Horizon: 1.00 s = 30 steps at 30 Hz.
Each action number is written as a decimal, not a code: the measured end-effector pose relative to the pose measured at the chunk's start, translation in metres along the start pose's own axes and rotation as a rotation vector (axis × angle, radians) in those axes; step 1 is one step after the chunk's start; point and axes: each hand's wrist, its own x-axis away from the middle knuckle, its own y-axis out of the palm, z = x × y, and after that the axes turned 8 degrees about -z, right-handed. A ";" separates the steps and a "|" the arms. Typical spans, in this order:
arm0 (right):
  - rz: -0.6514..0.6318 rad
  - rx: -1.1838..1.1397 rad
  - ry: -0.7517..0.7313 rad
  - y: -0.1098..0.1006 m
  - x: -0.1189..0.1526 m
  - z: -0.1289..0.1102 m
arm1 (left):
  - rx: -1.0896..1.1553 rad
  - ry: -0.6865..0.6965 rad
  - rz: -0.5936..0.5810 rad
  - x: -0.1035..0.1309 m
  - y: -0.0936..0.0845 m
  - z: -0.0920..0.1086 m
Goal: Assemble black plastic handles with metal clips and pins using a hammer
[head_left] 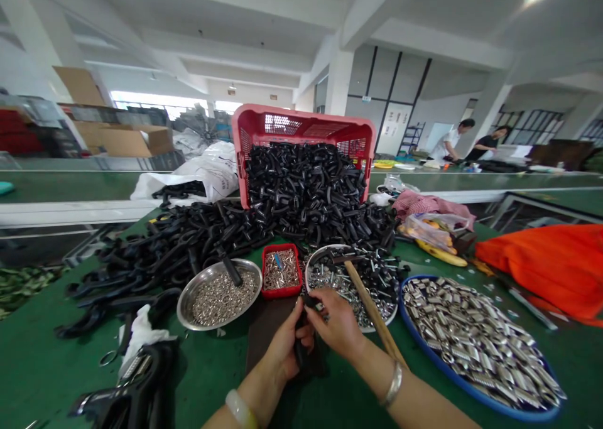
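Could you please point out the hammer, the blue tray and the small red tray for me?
Hammer (373, 309): head view, on the middle of its wooden handle.
Blue tray (499, 405): head view, on the near side of its rim.
Small red tray (281, 293): head view, on its near wall.

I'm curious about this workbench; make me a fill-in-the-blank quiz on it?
1. The left hand grips a part coloured ____.
2. The hammer has a handle made of ____.
3. The white bangle circles the ____ wrist.
4. The rightmost basin, holding metal pieces, is coloured ____.

Missing words: black; wood; left; blue.
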 end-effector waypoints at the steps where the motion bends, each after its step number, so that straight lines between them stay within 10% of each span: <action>1: -0.019 0.025 -0.007 0.001 0.001 -0.001 | -0.011 -0.014 0.009 0.000 -0.001 0.000; 9: -0.181 0.223 -0.137 -0.022 0.001 -0.010 | -0.240 0.137 -0.068 0.008 0.000 0.004; 20: -0.003 0.344 -0.221 -0.026 0.019 -0.035 | -0.412 0.350 -0.126 0.017 0.006 0.000; 30: -0.097 0.503 -0.343 -0.024 0.033 -0.071 | -0.200 0.210 -0.163 0.027 0.014 -0.002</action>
